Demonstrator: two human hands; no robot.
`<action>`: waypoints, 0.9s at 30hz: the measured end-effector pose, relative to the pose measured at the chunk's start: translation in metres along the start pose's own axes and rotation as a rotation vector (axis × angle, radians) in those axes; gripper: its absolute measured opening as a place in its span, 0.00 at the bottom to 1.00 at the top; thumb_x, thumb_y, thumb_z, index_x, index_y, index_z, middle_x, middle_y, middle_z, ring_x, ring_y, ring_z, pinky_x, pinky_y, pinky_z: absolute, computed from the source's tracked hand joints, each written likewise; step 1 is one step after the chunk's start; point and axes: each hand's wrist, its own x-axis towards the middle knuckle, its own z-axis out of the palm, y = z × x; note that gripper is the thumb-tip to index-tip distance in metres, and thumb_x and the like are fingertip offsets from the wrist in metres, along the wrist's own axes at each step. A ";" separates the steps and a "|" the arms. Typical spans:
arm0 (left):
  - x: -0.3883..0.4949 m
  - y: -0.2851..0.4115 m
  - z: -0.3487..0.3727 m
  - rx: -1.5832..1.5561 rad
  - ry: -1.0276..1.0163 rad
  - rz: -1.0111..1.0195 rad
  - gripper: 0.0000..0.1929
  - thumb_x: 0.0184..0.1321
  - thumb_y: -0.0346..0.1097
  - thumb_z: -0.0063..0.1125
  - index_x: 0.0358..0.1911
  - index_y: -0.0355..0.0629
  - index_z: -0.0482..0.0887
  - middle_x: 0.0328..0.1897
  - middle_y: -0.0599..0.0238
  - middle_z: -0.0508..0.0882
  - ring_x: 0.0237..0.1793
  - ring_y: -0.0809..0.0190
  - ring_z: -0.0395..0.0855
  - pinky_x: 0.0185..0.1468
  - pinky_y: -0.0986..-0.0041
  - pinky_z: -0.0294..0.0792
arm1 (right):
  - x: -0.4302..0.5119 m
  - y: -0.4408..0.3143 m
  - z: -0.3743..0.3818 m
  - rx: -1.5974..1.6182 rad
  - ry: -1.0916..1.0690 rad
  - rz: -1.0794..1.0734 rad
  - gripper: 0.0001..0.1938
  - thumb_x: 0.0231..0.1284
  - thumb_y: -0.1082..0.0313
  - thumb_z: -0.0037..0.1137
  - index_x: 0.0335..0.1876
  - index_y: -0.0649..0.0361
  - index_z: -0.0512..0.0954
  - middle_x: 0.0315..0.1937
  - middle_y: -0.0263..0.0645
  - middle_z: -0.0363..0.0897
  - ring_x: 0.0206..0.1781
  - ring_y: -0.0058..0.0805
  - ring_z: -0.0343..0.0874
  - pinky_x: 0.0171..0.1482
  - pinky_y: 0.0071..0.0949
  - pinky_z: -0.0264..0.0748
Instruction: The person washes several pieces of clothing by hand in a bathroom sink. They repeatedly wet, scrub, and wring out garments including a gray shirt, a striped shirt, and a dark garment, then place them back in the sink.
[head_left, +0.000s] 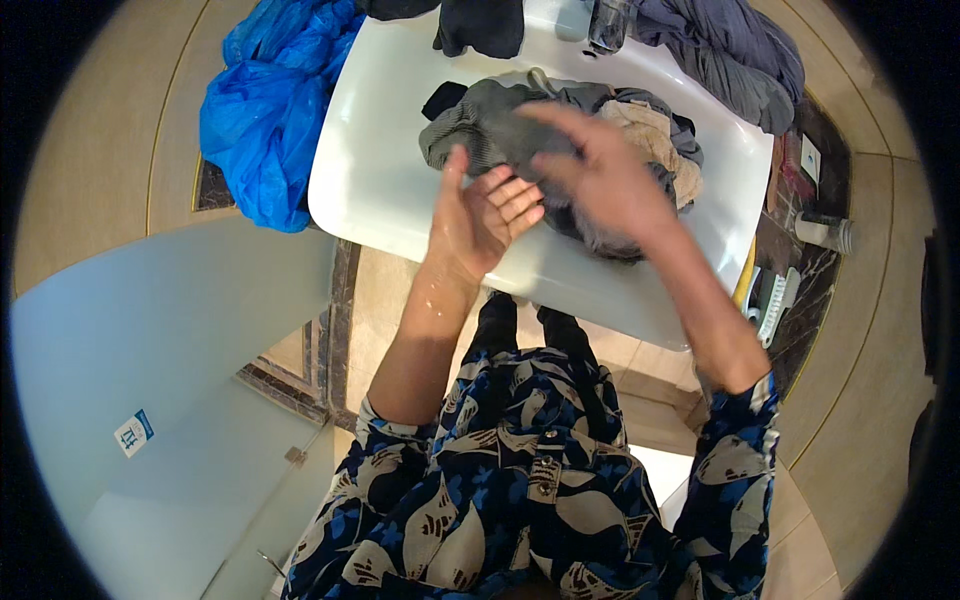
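Note:
A white washbasin (375, 150) holds a wet heap of clothes. In the heap are a grey ribbed garment (480, 120), a beige cloth (649, 139) and a small black piece (444, 100) at its left end. My left hand (484, 214) is turned palm up at the near side of the heap, wet, fingers apart, with nothing in it. Blurred by motion, my right hand (607, 165) is over the heap with its fingers spread and holds nothing that I can see. Whether it touches the cloth, I cannot tell. A dark metal faucet (609, 26) stands at the far rim.
Blue plastic bags (262, 142) bulge beside the basin's left edge. Black cloth (480, 26) hangs over the far rim, grey clothing (739, 64) over the far right corner. A white brush (778, 306) and a clear jar (823, 231) lie on the dark marble counter (806, 300) at right.

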 end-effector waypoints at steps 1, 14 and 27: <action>0.005 0.005 -0.004 -0.049 -0.094 -0.032 0.25 0.63 0.58 0.36 0.38 0.40 0.74 0.37 0.54 0.80 0.40 0.56 0.79 0.42 0.68 0.75 | -0.006 -0.014 0.006 -0.004 -0.115 -0.013 0.18 0.52 0.73 0.52 0.52 0.62 0.71 0.43 0.41 0.78 0.42 0.27 0.77 0.46 0.24 0.72; 0.045 -0.001 0.008 -0.056 0.046 0.251 0.14 0.61 0.42 0.40 0.45 0.47 0.74 0.47 0.59 0.79 0.46 0.55 0.78 0.50 0.62 0.72 | 0.034 0.006 0.056 -0.042 0.239 0.252 0.16 0.55 0.52 0.49 0.28 0.59 0.73 0.21 0.44 0.77 0.24 0.45 0.78 0.29 0.40 0.75; 0.016 0.036 0.041 0.184 0.135 0.415 0.23 0.62 0.51 0.39 0.50 0.39 0.71 0.48 0.56 0.78 0.50 0.54 0.75 0.54 0.61 0.68 | 0.038 0.048 0.008 -0.158 0.175 -0.038 0.19 0.54 0.58 0.52 0.51 0.57 0.73 0.34 0.52 0.78 0.37 0.44 0.79 0.39 0.36 0.75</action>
